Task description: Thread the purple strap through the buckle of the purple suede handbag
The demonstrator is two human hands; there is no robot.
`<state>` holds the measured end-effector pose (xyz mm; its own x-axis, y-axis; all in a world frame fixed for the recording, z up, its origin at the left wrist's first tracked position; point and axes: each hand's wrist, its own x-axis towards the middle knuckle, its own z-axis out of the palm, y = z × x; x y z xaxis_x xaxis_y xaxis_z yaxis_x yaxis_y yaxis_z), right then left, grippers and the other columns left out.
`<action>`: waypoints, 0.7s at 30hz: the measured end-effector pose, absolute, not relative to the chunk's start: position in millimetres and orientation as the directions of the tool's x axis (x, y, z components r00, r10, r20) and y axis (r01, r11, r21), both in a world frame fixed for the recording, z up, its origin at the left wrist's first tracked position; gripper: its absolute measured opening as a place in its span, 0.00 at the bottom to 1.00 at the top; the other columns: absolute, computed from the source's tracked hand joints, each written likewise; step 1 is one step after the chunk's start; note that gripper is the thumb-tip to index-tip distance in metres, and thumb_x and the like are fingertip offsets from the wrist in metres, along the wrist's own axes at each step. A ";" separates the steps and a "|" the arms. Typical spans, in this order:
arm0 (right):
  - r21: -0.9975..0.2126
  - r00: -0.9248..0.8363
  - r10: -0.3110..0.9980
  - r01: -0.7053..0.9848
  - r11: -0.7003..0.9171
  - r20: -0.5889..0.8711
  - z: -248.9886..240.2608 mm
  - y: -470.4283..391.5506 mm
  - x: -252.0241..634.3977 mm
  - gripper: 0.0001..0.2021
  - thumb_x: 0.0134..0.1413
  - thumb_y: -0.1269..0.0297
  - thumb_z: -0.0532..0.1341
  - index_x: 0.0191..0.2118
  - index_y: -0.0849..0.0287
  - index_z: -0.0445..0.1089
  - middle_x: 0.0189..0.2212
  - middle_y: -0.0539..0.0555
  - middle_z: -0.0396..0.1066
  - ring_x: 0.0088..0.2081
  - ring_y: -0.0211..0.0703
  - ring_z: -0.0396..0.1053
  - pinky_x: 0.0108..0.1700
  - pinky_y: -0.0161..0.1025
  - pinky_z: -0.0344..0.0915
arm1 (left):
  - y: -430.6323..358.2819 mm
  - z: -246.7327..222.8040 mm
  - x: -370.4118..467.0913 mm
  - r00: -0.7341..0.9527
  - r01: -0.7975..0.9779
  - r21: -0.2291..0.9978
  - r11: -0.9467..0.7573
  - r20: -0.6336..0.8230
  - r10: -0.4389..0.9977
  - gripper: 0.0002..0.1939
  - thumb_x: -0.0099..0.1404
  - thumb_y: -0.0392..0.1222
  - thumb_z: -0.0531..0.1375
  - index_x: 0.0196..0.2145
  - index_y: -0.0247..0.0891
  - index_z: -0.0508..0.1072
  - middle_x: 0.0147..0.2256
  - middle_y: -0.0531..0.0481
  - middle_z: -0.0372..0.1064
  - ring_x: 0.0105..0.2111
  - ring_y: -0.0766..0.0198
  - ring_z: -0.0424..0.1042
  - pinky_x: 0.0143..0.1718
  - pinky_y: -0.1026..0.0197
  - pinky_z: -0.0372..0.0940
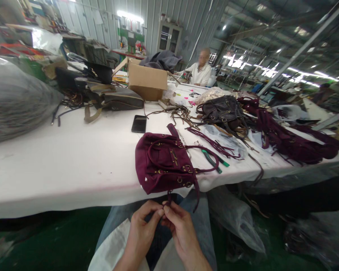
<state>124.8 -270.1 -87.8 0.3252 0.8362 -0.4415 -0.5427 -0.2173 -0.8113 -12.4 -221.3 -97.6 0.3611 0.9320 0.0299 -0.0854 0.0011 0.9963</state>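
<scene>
A maroon handbag [161,180] with brass-coloured fittings lies on its side at the table's front edge, its looped handles pointing right. Below it, over my lap, a thin maroon strap [169,196] hangs down from the bag. My left hand [147,222] and my right hand [177,222] meet at the lower end of this strap, thumbs and fingertips pinched together on it. The exact piece between the fingertips is mostly hidden. Green-handled pliers [211,160] lie by the handles, partly under one of them.
A black phone [139,124] lies behind the bag on the white table [59,162]. Maroon cords [211,142], a dark grey bag [223,111] and more maroon bags [288,141] spread to the right. Behind stand a cardboard box [147,81] and, farther off, a person [202,71].
</scene>
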 end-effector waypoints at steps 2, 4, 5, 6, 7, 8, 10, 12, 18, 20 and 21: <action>-0.802 0.300 0.851 -0.560 -0.208 -0.431 -87.2 -269.6 123.8 0.21 0.47 0.50 0.81 0.41 0.60 0.83 0.33 0.51 0.74 0.34 0.36 0.69 0.36 0.33 0.71 | -221.3 -101.4 -12.7 0.367 -0.082 0.996 0.027 0.005 0.930 0.13 0.74 0.51 0.66 0.35 0.42 0.81 0.34 0.52 0.77 0.38 0.60 0.75 0.43 0.62 0.68; -0.802 0.283 0.866 -0.563 -0.198 -0.413 -85.9 -269.5 122.3 0.21 0.49 0.49 0.79 0.41 0.60 0.81 0.33 0.50 0.72 0.33 0.36 0.68 0.35 0.34 0.70 | -220.2 -104.4 -13.5 0.348 -0.087 0.995 0.056 -0.023 0.937 0.11 0.74 0.52 0.67 0.38 0.43 0.82 0.36 0.52 0.79 0.38 0.59 0.76 0.43 0.62 0.69; -0.808 0.281 0.872 -0.556 -0.193 -0.401 -85.4 -269.6 121.4 0.21 0.50 0.48 0.79 0.41 0.60 0.81 0.33 0.50 0.72 0.33 0.36 0.67 0.34 0.34 0.70 | -219.3 -105.0 -13.9 0.330 -0.094 0.993 0.069 -0.035 0.943 0.11 0.72 0.52 0.68 0.41 0.43 0.82 0.37 0.51 0.80 0.39 0.59 0.76 0.44 0.62 0.70; -0.817 0.283 0.877 -0.547 -0.185 -0.388 -85.2 -269.9 120.5 0.21 0.51 0.48 0.78 0.41 0.60 0.80 0.33 0.50 0.71 0.32 0.36 0.67 0.34 0.34 0.70 | -218.4 -104.9 -14.2 0.319 -0.100 0.992 0.074 -0.038 0.947 0.11 0.71 0.52 0.69 0.42 0.43 0.82 0.38 0.51 0.80 0.40 0.58 0.76 0.43 0.62 0.70; -0.823 0.284 0.882 -0.539 -0.178 -0.376 -85.5 -270.2 119.6 0.21 0.53 0.47 0.77 0.40 0.60 0.80 0.32 0.49 0.70 0.32 0.36 0.66 0.34 0.34 0.70 | -217.7 -104.0 -14.4 0.317 -0.104 0.992 0.065 -0.029 0.948 0.10 0.70 0.51 0.70 0.42 0.43 0.82 0.38 0.50 0.80 0.40 0.58 0.77 0.43 0.62 0.71; -0.828 0.285 0.886 -0.535 -0.170 -0.366 -86.2 -270.5 119.0 0.20 0.54 0.47 0.77 0.40 0.59 0.79 0.32 0.49 0.69 0.32 0.36 0.66 0.33 0.35 0.70 | -217.3 -102.5 -14.4 0.325 -0.107 0.993 0.044 -0.007 0.946 0.10 0.70 0.51 0.70 0.41 0.43 0.83 0.38 0.50 0.80 0.40 0.58 0.77 0.42 0.62 0.71; -0.830 0.279 0.893 -0.535 -0.161 -0.353 -88.5 -271.1 118.5 0.20 0.55 0.47 0.76 0.39 0.59 0.77 0.32 0.49 0.69 0.32 0.36 0.66 0.33 0.35 0.70 | -217.8 -98.9 -14.0 0.352 -0.107 0.994 -0.001 0.039 0.935 0.09 0.71 0.50 0.70 0.37 0.42 0.82 0.35 0.51 0.77 0.37 0.59 0.75 0.39 0.63 0.70; -0.826 0.269 0.896 -0.539 -0.163 -0.353 -90.6 -271.5 119.4 0.20 0.56 0.47 0.76 0.39 0.59 0.76 0.33 0.49 0.71 0.33 0.37 0.68 0.34 0.36 0.70 | -219.5 -96.5 -13.6 0.368 -0.110 0.994 -0.015 0.055 0.928 0.08 0.71 0.49 0.69 0.39 0.43 0.82 0.36 0.51 0.76 0.36 0.60 0.74 0.36 0.63 0.70; -0.826 0.232 0.888 -0.513 -0.234 -0.396 -89.8 -273.5 132.3 0.18 0.53 0.50 0.78 0.38 0.60 0.79 0.32 0.50 0.76 0.34 0.37 0.71 0.38 0.35 0.71 | -214.9 -100.3 -17.6 0.408 -0.070 0.991 -0.113 0.132 0.904 0.06 0.72 0.46 0.70 0.37 0.44 0.83 0.37 0.50 0.76 0.39 0.59 0.76 0.41 0.61 0.70; -0.818 0.222 0.867 -0.494 -0.295 -0.446 -89.3 -274.2 139.3 0.20 0.48 0.51 0.80 0.39 0.60 0.81 0.33 0.52 0.78 0.36 0.39 0.73 0.40 0.37 0.72 | -209.5 -102.4 -19.9 0.455 -0.036 0.983 -0.180 0.177 0.873 0.07 0.73 0.45 0.68 0.37 0.44 0.82 0.37 0.49 0.75 0.40 0.58 0.76 0.43 0.60 0.69; -0.816 0.221 0.856 -0.481 -0.322 -0.468 -89.2 -274.4 142.8 0.21 0.46 0.50 0.81 0.39 0.60 0.82 0.34 0.53 0.79 0.37 0.41 0.75 0.41 0.37 0.73 | -206.7 -103.1 -21.0 0.484 -0.007 0.974 -0.226 0.201 0.851 0.06 0.75 0.44 0.66 0.38 0.44 0.82 0.39 0.48 0.75 0.42 0.58 0.76 0.44 0.59 0.69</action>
